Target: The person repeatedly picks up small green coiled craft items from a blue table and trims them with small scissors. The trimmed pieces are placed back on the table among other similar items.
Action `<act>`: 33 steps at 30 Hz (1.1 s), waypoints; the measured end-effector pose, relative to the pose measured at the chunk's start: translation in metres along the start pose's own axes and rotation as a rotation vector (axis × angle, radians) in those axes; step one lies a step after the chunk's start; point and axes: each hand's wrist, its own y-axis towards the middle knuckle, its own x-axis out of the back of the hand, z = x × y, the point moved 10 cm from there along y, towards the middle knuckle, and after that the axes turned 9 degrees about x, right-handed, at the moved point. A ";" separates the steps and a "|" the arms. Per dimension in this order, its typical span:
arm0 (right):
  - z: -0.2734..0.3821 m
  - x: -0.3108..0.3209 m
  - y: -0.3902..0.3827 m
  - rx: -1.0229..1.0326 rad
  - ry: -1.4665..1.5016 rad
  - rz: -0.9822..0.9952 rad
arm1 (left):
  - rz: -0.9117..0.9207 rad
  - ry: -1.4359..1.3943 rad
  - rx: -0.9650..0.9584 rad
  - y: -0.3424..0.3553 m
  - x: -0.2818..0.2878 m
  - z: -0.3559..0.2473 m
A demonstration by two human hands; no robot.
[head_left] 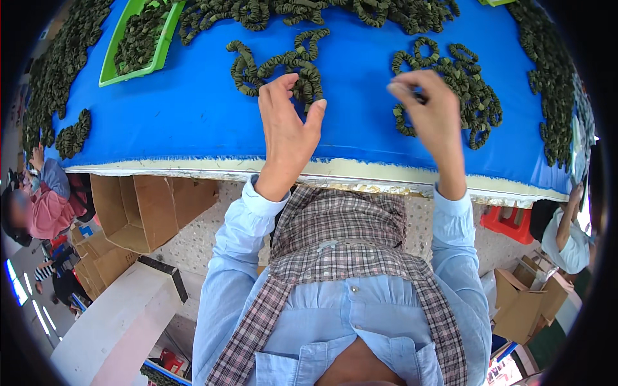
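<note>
Over the blue-covered table [354, 122], my left hand [286, 132] is spread with bent fingers at a small group of dark olive fabric rings [244, 64]; its thumb and index finger are apart, touching or just above the rings. My right hand [431, 112], slightly blurred, has thumb and fingers curled round a small dark item that I cannot make out. It is beside a larger loose pile of the same gathered rings [470, 90], partly covering that pile's left side.
A green basket [158, 61] of rings stands back left. More heaps [380, 9] line the back and sides. Co-workers [45, 206] [566, 231] are at both edges. Cardboard boxes [148, 212], a red stool [499, 222] and a white bench [109, 321] are below the table.
</note>
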 end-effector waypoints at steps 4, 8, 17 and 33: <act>0.005 -0.083 0.010 -0.100 0.207 0.162 | 0.059 -0.080 0.063 -0.012 -0.002 0.001; 0.000 -0.128 0.014 -0.230 0.311 0.340 | 0.108 -0.163 0.129 -0.016 -0.005 0.010; 0.015 -0.075 0.007 -0.253 0.728 0.118 | 0.465 -1.028 0.475 -0.020 -0.024 0.011; 0.017 -0.053 -0.015 -0.262 0.747 -0.029 | 0.459 -1.113 0.562 -0.027 -0.038 -0.007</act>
